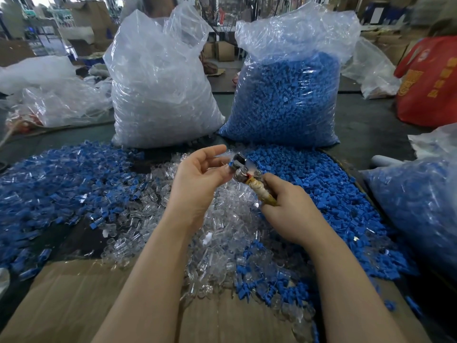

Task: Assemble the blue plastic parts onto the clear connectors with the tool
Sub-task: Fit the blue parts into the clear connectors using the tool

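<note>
Tool (243,169) gripped by right hand (284,201); left hand (197,179) pinches blue part (231,165) at its head.

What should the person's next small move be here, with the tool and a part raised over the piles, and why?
Probably squeeze the tool to press the pieces together. The right hand grips its taped handle, and the left hand holds a small blue part right at the metal head, so it looks seated. Whether a clear connector is already in there cannot be told.

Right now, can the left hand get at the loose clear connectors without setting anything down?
Probably yes. The left hand holds only a small part at the tool, and the clear connectors lie heaped uncovered directly beneath it.
</note>
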Demonstrator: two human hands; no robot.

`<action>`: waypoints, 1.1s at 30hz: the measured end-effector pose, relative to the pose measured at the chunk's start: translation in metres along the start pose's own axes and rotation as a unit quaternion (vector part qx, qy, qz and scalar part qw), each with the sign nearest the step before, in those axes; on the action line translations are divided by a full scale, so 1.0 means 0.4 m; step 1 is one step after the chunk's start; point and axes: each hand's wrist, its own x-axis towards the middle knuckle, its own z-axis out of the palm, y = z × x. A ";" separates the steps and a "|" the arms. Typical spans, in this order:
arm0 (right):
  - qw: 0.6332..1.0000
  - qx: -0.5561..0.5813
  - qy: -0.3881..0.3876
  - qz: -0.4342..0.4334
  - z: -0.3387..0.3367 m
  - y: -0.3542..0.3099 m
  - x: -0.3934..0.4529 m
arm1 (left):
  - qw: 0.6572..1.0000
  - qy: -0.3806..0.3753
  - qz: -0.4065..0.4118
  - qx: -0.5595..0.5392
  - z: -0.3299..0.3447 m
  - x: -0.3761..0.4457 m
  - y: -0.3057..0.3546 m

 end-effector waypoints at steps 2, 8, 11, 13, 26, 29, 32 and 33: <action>1.000 0.007 -0.005 0.002 0.003 0.000 0.001 | 1.000 -0.001 -0.016 0.004 0.000 0.001 0.001; 0.997 -0.023 0.055 0.042 -0.004 0.020 0.008 | 0.965 0.124 -0.132 -0.187 -0.087 0.026 0.005; 0.989 -0.093 0.088 0.071 -0.009 0.035 0.010 | 0.902 0.191 -0.140 -0.362 -0.166 0.031 0.006; 0.977 -0.162 0.102 0.097 -0.008 0.041 0.009 | 0.854 0.240 -0.129 -0.443 -0.206 0.028 0.009; 0.919 -0.280 0.084 0.265 0.001 0.058 0.001 | 0.850 0.287 -0.106 -0.429 -0.258 0.023 0.002; 0.915 -0.292 0.060 0.271 0.000 0.058 0.001 | 0.967 0.192 -0.119 -0.117 -0.195 0.025 0.006; 0.918 -0.291 0.056 0.264 -0.003 0.053 -0.001 | 0.980 0.058 -0.086 0.168 -0.123 0.010 0.003; 0.918 -0.291 0.055 0.262 -0.004 0.051 -0.002 | 0.970 0.018 -0.074 0.230 -0.102 0.005 -0.003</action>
